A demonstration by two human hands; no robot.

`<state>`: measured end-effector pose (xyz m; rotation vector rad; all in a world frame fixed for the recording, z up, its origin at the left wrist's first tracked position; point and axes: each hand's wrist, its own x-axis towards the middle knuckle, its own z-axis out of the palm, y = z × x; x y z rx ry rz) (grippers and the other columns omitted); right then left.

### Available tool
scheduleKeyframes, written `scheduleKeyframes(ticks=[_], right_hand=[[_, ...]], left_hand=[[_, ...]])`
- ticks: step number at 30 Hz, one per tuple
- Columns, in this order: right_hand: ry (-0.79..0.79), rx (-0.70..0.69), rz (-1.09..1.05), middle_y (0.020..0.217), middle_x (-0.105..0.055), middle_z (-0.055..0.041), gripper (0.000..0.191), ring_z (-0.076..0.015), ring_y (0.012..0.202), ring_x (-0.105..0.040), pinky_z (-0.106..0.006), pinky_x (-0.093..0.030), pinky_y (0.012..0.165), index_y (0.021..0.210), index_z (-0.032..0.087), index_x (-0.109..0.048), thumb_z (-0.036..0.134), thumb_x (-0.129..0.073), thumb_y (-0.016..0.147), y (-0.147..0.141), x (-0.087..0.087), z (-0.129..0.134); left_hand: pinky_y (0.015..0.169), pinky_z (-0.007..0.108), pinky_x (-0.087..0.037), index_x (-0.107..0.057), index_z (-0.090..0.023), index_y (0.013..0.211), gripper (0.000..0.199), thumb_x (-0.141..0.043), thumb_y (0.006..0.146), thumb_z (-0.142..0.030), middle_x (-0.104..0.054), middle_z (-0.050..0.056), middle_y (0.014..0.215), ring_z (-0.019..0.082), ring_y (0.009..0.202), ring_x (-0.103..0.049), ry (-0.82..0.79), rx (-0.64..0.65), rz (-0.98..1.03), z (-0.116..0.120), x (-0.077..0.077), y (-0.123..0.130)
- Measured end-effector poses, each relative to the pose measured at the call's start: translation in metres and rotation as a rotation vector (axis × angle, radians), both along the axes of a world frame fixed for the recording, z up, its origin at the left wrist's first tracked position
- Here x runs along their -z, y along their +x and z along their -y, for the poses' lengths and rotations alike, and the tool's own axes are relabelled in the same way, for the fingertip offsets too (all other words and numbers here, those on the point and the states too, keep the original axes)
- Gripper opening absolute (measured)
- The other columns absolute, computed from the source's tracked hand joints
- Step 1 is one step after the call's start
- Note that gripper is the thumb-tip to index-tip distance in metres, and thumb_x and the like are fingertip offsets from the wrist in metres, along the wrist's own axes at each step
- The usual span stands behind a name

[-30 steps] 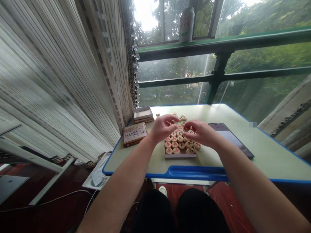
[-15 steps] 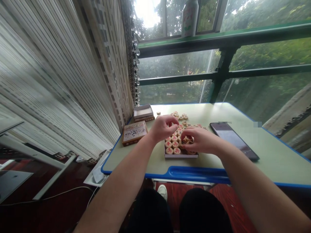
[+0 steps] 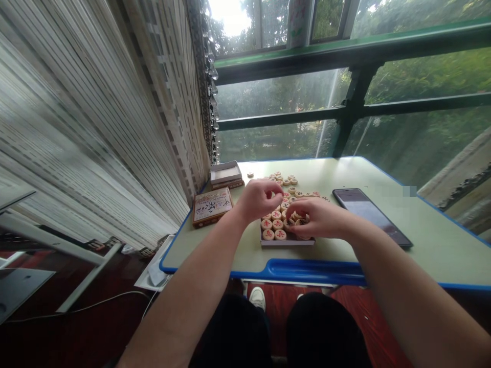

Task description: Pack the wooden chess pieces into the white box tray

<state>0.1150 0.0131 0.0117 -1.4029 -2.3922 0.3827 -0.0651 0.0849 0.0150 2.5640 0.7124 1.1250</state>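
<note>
A shallow open box (image 3: 287, 243) holds rows of round wooden Chinese chess pieces (image 3: 280, 234) with red characters on its left side. My right hand (image 3: 322, 217) reaches over the right half of the box, thumb and fingers closed around a Chinese chess piece at its near end. Over the box's far left part is my left hand (image 3: 260, 198), its fingers curled inward; whatever they may hold is hidden. More loose pieces (image 3: 293, 181) lie on the table beyond the box, partly behind the hands.
A printed box lid (image 3: 213, 206) lies at the table's left, with a pale open tray (image 3: 225, 172) on another box behind it. A phone (image 3: 372, 217) rests to the right. A blue pencil groove (image 3: 314, 271) runs along the near edge; a patterned curtain (image 3: 153, 102) hangs at left.
The view has tilted slightly downward. My right fingers have shifted a little among the pieces at the box's near right; my left hand stays almost in place.
</note>
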Motion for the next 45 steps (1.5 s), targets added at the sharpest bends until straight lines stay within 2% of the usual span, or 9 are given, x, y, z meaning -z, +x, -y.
scheduleKeyframes(ticks=[7,12,22,26,31,35,38,41,45], right_hand=[[0.017,0.142,-0.066,0.081,-0.067,-0.0032,0.025,-0.0162,0.071,-0.056,-0.026,-0.041,0.064,0.084,0.023,-0.073,0.021,-0.051,0.073,0.007,0.003,-0.006],[0.001,0.125,-0.06,0.079,-0.069,-0.003,0.026,-0.0163,0.07,-0.057,-0.026,-0.042,0.065,0.084,0.023,-0.074,0.02,-0.051,0.072,0.008,0.005,-0.009],[-0.01,0.139,-0.071,0.073,-0.067,-0.0031,0.024,-0.0142,0.063,-0.056,-0.025,-0.041,0.06,0.081,0.02,-0.074,0.023,-0.051,0.072,0.008,0.006,-0.009],[-0.008,0.156,-0.1,0.069,-0.067,-0.0023,0.024,-0.013,0.058,-0.054,-0.024,-0.039,0.054,0.081,0.019,-0.073,0.026,-0.051,0.073,0.009,0.006,-0.009],[0.055,0.327,-0.165,0.07,-0.069,-0.0026,0.026,-0.0146,0.06,-0.058,-0.024,-0.041,0.054,0.081,0.019,-0.072,0.029,-0.049,0.075,0.011,0.009,-0.013],[0.123,0.459,-0.073,0.071,-0.07,-0.004,0.025,-0.0167,0.061,-0.059,-0.026,-0.041,0.055,0.079,0.021,-0.072,0.03,-0.049,0.076,0.011,0.014,-0.018],[0.126,0.49,-0.027,0.069,-0.069,-0.0044,0.026,-0.017,0.061,-0.059,-0.026,-0.04,0.055,0.08,0.021,-0.072,0.031,-0.049,0.076,0.011,0.016,-0.02],[0.114,0.534,-0.02,0.068,-0.069,-0.0043,0.026,-0.0169,0.061,-0.058,-0.026,-0.039,0.055,0.082,0.022,-0.071,0.032,-0.048,0.077,0.012,0.017,-0.022],[0.128,0.579,-0.027,0.071,-0.067,-0.0051,0.028,-0.0185,0.065,-0.058,-0.028,-0.039,0.057,0.086,0.022,-0.071,0.033,-0.046,0.079,0.015,0.018,-0.025]], left_hand=[[0.068,0.026,-0.045,-0.074,-0.019,0.067,0.019,-0.055,0.068,-0.016,-0.064,0.002,0.071,0.015,0.072,-0.056,-0.079,0.006,-0.281,-0.001,-0.001,-0.004],[0.068,0.026,-0.046,-0.076,-0.022,0.068,0.023,-0.054,0.067,-0.014,-0.059,0.002,0.075,0.013,0.069,-0.054,-0.123,0.086,-0.366,0.001,-0.001,-0.001],[0.071,0.026,-0.046,-0.076,-0.022,0.07,0.025,-0.052,0.068,-0.015,-0.06,0.002,0.079,0.014,0.07,-0.054,-0.106,0.06,-0.413,0.003,0.001,0.001],[0.072,0.026,-0.047,-0.076,-0.022,0.075,0.025,-0.052,0.069,-0.015,-0.062,0.003,0.081,0.014,0.073,-0.056,-0.143,0.061,-0.371,0.002,0.0,0.0],[0.072,0.027,-0.049,-0.075,-0.019,0.083,0.025,-0.052,0.075,-0.019,-0.065,0.005,0.083,0.016,0.075,-0.058,-0.143,-0.092,-0.248,-0.008,0.002,-0.003],[0.082,0.034,-0.048,-0.071,-0.019,0.1,0.032,-0.047,0.08,-0.017,-0.065,0.009,0.097,0.019,0.086,-0.059,-0.1,-0.349,-0.166,-0.023,0.009,-0.011],[0.085,0.038,-0.048,-0.067,-0.018,0.11,0.04,-0.048,0.075,-0.009,-0.065,0.012,0.102,0.024,0.092,-0.059,-0.137,-0.512,-0.196,-0.034,0.014,-0.018],[0.083,0.038,-0.048,-0.068,-0.017,0.107,0.045,-0.047,0.071,-0.003,-0.066,0.013,0.103,0.025,0.093,-0.059,-0.162,-0.567,-0.209,-0.04,0.018,-0.021],[0.081,0.039,-0.049,-0.072,-0.017,0.095,0.038,-0.048,0.069,-0.002,-0.069,0.012,0.097,0.025,0.089,-0.061,-0.136,-0.53,-0.142,-0.046,0.025,-0.022]])
